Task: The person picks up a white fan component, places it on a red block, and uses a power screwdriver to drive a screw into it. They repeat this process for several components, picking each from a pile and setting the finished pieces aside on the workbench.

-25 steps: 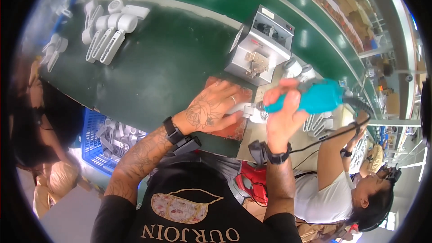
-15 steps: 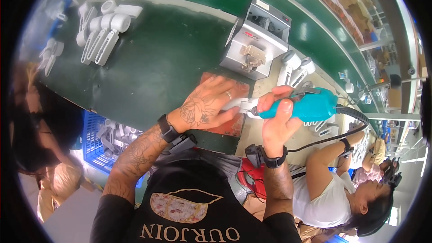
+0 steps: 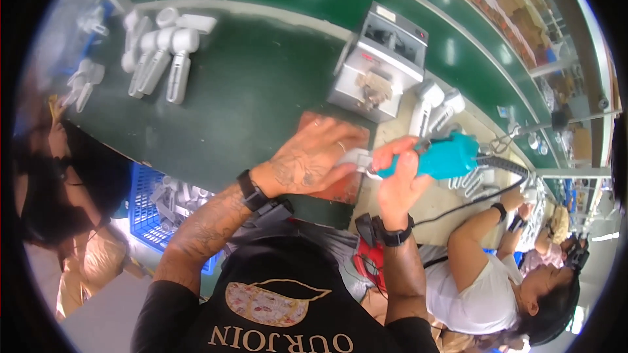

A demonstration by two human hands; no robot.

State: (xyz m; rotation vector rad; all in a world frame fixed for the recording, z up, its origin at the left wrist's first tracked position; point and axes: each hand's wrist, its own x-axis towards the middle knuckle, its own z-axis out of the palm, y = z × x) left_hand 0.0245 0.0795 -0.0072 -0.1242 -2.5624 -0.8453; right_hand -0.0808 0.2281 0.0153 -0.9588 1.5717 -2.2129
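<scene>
From your head, the left fisheye looks steeply down past your chest, your hands near mid-frame, the bench spreading beyond.

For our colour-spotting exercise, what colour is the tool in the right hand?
The tool is teal; the head view shows it best.

Teal tool looks smooth plastic, grey machine metal w/ satin sheen, red mat matt & scuffed.

A factory workshop: a green bench carries 1 grey machine, a blue crate holds parts, and cardboard boxes stand beyond.
</scene>
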